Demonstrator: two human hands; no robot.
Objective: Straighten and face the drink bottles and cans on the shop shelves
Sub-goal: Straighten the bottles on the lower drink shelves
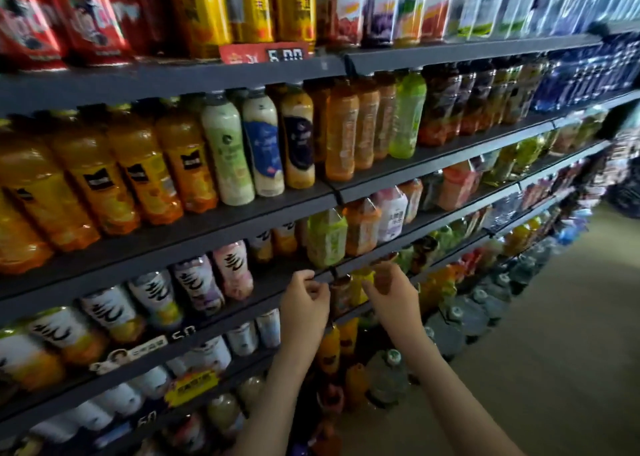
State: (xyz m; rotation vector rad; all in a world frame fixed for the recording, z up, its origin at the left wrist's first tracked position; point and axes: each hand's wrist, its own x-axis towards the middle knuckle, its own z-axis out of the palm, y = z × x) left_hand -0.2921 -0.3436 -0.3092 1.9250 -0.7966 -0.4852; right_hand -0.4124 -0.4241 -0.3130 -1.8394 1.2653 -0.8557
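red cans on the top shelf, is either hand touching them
No, the red cans stand at top left, while the left hand and right hand are several shelves lower.

Red cans (86, 15) and yellow cans (249, 8) upright on top shelf, far left. Orange juice bottles (138, 171) in a row below, then pale milky bottles (259, 143), amber tea bottles (341, 129), one green bottle (408, 116). Lower shelf: white-label bottles (197, 285), green bottle (327, 237). Small yellow bottle (360, 284) between the hands, blurred.
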